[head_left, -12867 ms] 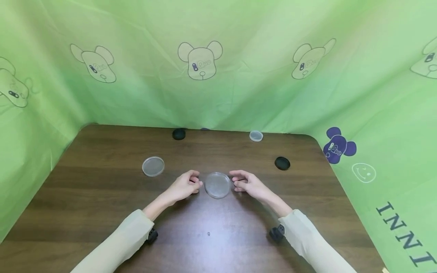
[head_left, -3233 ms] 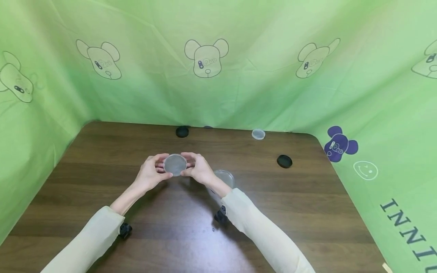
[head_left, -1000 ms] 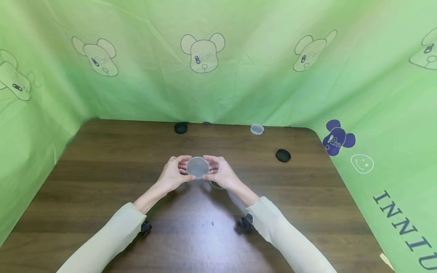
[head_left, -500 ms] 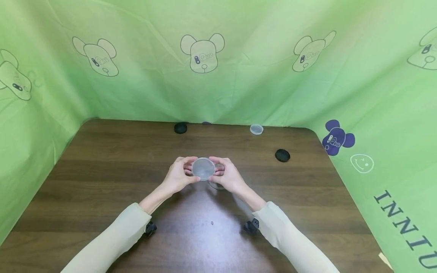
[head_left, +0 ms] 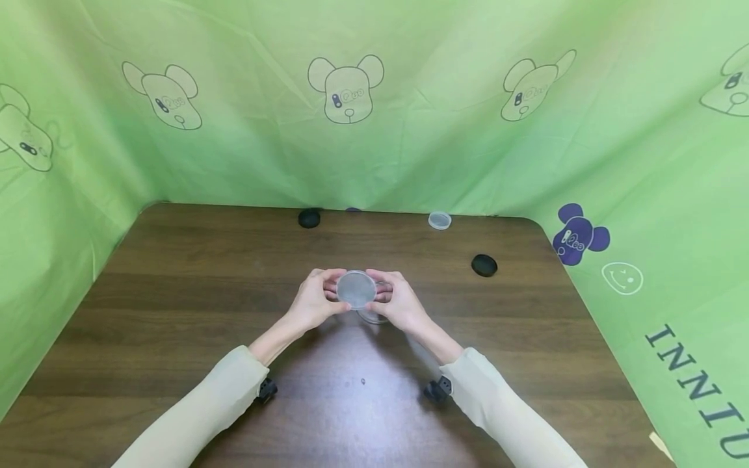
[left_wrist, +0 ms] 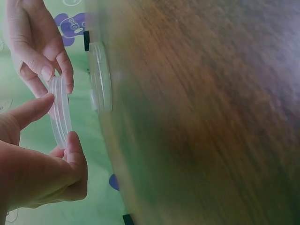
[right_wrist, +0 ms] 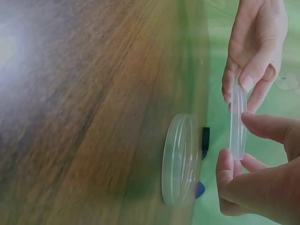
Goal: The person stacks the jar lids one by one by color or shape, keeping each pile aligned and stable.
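Observation:
Both hands hold a clear petri dish (head_left: 356, 290) level above the middle of the table. My left hand (head_left: 316, 300) pinches its left edge between thumb and fingers, and my right hand (head_left: 400, 301) pinches the right edge the same way. In the left wrist view the held dish (left_wrist: 60, 112) is seen edge-on, with a gap between it and the table. A larger clear petri dish (right_wrist: 180, 159) lies on the table under it. From the head view most of that larger dish (head_left: 372, 317) is hidden by the held dish and the right hand.
At the back of the brown wooden table (head_left: 193, 292) lie a black round disc (head_left: 309, 218) and a small clear dish (head_left: 439, 221). Another black disc (head_left: 484, 265) lies to the right. Green printed cloth (head_left: 263, 149) surrounds the table's back and sides.
The petri dish, lying on the left at first, was picked up with both hands and carried right, above the larger dish. Over the last second it has moved slightly further right.

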The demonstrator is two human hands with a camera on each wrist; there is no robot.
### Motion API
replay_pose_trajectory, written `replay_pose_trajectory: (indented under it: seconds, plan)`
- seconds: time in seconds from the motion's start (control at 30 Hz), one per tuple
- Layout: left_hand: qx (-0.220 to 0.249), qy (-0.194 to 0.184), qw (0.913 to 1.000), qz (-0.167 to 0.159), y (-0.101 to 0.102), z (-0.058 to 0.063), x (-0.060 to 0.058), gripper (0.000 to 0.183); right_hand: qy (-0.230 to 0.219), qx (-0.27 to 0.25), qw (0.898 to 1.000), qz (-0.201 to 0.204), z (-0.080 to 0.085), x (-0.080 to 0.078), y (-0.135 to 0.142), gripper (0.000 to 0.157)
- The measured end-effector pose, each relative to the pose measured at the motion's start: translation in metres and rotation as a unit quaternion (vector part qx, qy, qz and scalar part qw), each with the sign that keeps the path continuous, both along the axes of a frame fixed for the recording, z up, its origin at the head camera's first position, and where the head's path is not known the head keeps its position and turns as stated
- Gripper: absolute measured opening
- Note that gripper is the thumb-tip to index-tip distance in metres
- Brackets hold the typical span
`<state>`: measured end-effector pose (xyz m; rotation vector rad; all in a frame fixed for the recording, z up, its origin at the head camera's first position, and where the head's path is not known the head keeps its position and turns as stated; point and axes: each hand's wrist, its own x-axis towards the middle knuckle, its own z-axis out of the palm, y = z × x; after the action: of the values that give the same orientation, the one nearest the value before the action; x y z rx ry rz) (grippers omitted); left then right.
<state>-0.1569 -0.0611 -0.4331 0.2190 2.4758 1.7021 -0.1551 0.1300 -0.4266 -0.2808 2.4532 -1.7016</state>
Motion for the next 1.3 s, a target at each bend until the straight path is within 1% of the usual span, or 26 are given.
replay_pose_trajectory:
  seconds: [0.13,0.3,0.5,0.73,0.9,1.07,1.3]
  plan:
    - [0.004,0.002,1.0,-0.008,0.005,-0.003,-0.001,0.064,-0.004,-0.003,1.0,-0.002,-0.002,0.0,0.005,0.06]
    - [0.003,0.005,0.9999,-0.015,0.01,-0.006,-0.002,0.063,-0.006,0.012,1.0,-0.007,-0.003,0.001,0.011,0.061]
    - [0.005,-0.001,0.9997,-0.022,0.015,-0.007,-0.004,0.064,-0.007,0.022,1.0,-0.005,-0.002,0.001,0.017,0.061]
    - [-0.023,0.001,0.9994,-0.025,0.019,-0.005,-0.007,0.063,-0.018,0.022,1.0,-0.003,0.0,0.0,0.022,0.061]
    - [-0.023,-0.007,0.9992,-0.031,0.025,-0.004,-0.007,0.063,-0.021,0.04,0.999,0.001,0.0,0.0,0.028,0.06]
    - [-0.032,-0.012,0.9989,-0.031,0.031,-0.006,-0.007,0.063,-0.024,0.063,0.998,0.01,-0.001,0.001,0.033,0.06]
    - [-0.046,-0.018,0.9981,-0.036,0.035,-0.007,-0.01,0.062,-0.035,0.068,0.997,0.013,0.001,0.001,0.037,0.06]
